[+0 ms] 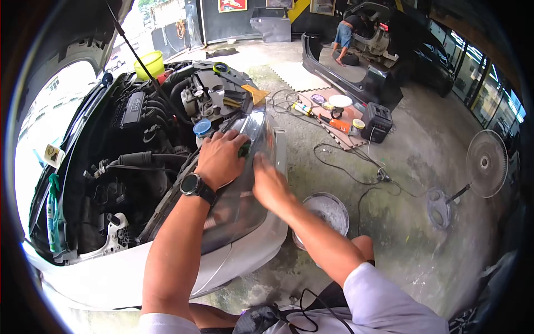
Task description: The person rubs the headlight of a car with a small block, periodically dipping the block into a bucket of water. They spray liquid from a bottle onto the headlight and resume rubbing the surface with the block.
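Observation:
The car's headlight [236, 209], a glossy clear-covered lamp, lies under both my hands. My left hand [221, 160], with a dark watch on its wrist, rests at its upper inner edge. Its thumb and fingers close around a small dark-green thing [244, 149], mostly covered and too hidden to name. Just to its right, my right hand [269, 183] is closed at the lamp's outer side with the thumb extended. Whatever its curled fingers may hold is hidden. A blue-capped reservoir [202, 127] is just beyond my left hand.
The open engine bay [139, 150] is at left, with a yellow bucket [149, 65] behind. A basin [328, 214] stands below my right arm. Cables, a power tool [335, 123], a black power box [378, 121] and a fan [485, 162] are at right. Another person [346, 36] works farther back.

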Demonstrator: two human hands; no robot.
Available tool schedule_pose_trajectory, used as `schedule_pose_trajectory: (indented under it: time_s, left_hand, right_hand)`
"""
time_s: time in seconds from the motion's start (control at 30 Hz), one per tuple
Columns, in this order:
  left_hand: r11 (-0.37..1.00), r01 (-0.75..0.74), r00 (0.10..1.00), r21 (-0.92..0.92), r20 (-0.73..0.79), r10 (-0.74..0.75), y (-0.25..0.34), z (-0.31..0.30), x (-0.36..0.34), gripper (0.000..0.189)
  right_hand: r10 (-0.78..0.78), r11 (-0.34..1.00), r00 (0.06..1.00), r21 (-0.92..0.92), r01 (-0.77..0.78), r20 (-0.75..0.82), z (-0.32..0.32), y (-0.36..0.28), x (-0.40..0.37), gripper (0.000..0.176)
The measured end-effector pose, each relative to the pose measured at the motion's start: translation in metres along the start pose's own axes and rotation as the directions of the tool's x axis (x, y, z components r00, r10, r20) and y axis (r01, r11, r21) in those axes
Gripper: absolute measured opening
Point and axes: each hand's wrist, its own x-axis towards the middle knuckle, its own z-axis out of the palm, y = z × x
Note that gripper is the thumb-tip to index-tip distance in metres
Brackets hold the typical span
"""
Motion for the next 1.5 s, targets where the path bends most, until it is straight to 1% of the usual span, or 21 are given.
schedule_pose_trajectory:
  time_s: [0.07, 0.13, 0.17, 0.27, 0.4, 0.47, 0.5, 0.57, 0.67, 0.73, 0.87, 0.93, 1.0, 1.03, 1.07, 1.2, 1.23, 1.37, 1.43, 1.47, 1.5]
  left_hand:
    - [1.0, -0.002, 1.0, -0.002, -0.023, 0.002, -0.003, 0.001, 0.001, 0.049]
    - [1.0, -0.006, 1.0, -0.014, -0.007, 0.006, 0.0, 0.0, -0.001, 0.049]
    - [1.0, 0.007, 1.0, -0.019, 0.01, -0.007, 0.0, 0.0, 0.001, 0.049]
    - [1.0, -0.01, 1.0, -0.015, -0.005, 0.01, -0.001, 0.001, 0.0, 0.049]
    - [0.999, 0.031, 0.998, 0.005, 0.051, -0.032, 0.004, -0.004, 0.0, 0.051]
    - [0.999, -0.03, 0.998, -0.012, -0.061, 0.029, 0.001, 0.001, -0.002, 0.048]
    - [1.0, -0.007, 1.0, -0.025, -0.018, 0.007, 0.002, -0.002, -0.001, 0.05]
    - [0.999, 0.024, 0.999, -0.028, 0.046, -0.023, 0.005, -0.005, 0.0, 0.053]
    - [1.0, 0.01, 0.999, -0.015, 0.041, -0.01, 0.001, -0.002, -0.001, 0.052]
    - [1.0, 0.019, 0.999, -0.015, 0.037, -0.018, -0.001, -0.002, 0.001, 0.05]
    - [1.0, -0.014, 0.999, 0.006, 0.029, 0.014, 0.002, 0.002, -0.002, 0.051]
    - [1.0, 0.006, 1.0, -0.016, 0.0, -0.006, 0.002, 0.0, -0.001, 0.052]
    - [1.0, 0.01, 1.0, -0.024, 0.013, -0.01, 0.003, -0.002, 0.0, 0.053]
    - [1.0, 0.0, 1.0, -0.018, 0.015, 0.0, 0.003, -0.001, -0.001, 0.053]
    - [1.0, -0.003, 1.0, -0.012, 0.018, 0.003, 0.001, -0.001, -0.001, 0.052]
    - [1.0, -0.023, 1.0, -0.001, -0.019, 0.023, -0.001, 0.004, -0.001, 0.052]
    - [1.0, -0.01, 1.0, -0.014, 0.01, 0.011, 0.002, -0.002, -0.001, 0.052]
    - [1.0, -0.015, 1.0, -0.02, 0.004, 0.015, 0.001, -0.001, -0.001, 0.053]
    - [1.0, -0.006, 1.0, -0.005, -0.002, 0.006, -0.001, -0.003, -0.001, 0.052]
    - [1.0, -0.009, 1.0, 0.005, 0.012, 0.009, 0.002, -0.001, -0.002, 0.052]
    - [1.0, -0.019, 1.0, -0.012, -0.011, 0.019, 0.0, 0.002, -0.002, 0.054]
  right_hand:
    - [-0.151, 0.987, 0.985, -0.069, 0.146, -0.086, 0.009, -0.005, -0.026, 0.057]
    - [-0.057, 0.997, 0.998, 0.059, 0.058, -0.021, -0.005, 0.001, -0.01, 0.055]
    - [0.018, 0.999, 0.999, 0.047, -0.019, 0.029, -0.012, 0.005, 0.008, 0.052]
    - [0.088, 0.994, 0.995, 0.054, -0.09, 0.04, -0.007, 0.011, 0.03, 0.052]
    - [-0.078, 0.997, 0.995, -0.001, 0.078, -0.061, 0.01, -0.004, -0.017, 0.056]
    - [-0.108, 0.99, 0.991, 0.081, 0.114, -0.08, 0.005, 0.009, -0.003, 0.056]
    - [-0.093, 0.993, 0.992, 0.068, 0.099, -0.085, 0.002, 0.014, 0.012, 0.056]
    - [0.05, 0.994, 0.996, 0.098, -0.057, 0.074, 0.001, 0.024, 0.04, 0.058]
    - [0.0, 0.997, 1.0, 0.074, 0.0, -0.001, 0.003, 0.006, 0.007, 0.06]
    - [-0.124, 0.991, 0.989, 0.041, 0.128, -0.083, 0.005, -0.012, -0.027, 0.061]
    - [0.022, 0.99, 0.999, 0.14, -0.026, 0.029, -0.002, 0.011, 0.01, 0.062]
    - [-0.034, 0.988, 0.998, 0.147, 0.04, -0.044, 0.005, 0.018, 0.025, 0.062]
    - [0.041, 0.993, 0.999, 0.114, -0.037, -0.035, 0.011, 0.012, 0.014, 0.061]
    - [0.007, 0.995, 0.999, 0.104, -0.002, -0.049, 0.009, 0.002, -0.004, 0.061]
    - [-0.1, 0.993, 0.98, 0.043, 0.109, -0.171, 0.023, 0.003, -0.02, 0.062]
    - [-0.029, 0.987, 0.996, 0.154, 0.042, -0.089, 0.009, 0.02, 0.001, 0.057]
    - [0.079, 0.983, 0.997, 0.168, -0.081, 0.016, 0.0, 0.022, 0.017, 0.055]
    - [0.055, 0.983, 0.998, 0.173, -0.056, 0.009, -0.001, 0.003, -0.006, 0.06]
    - [-0.1, 0.982, 0.979, 0.139, 0.126, -0.179, 0.018, 0.006, -0.024, 0.062]
    - [-0.137, 0.972, 0.958, 0.152, 0.178, -0.251, 0.02, 0.008, -0.03, 0.063]
    - [-0.119, 0.976, 0.962, 0.147, 0.159, -0.245, 0.019, 0.014, -0.021, 0.063]
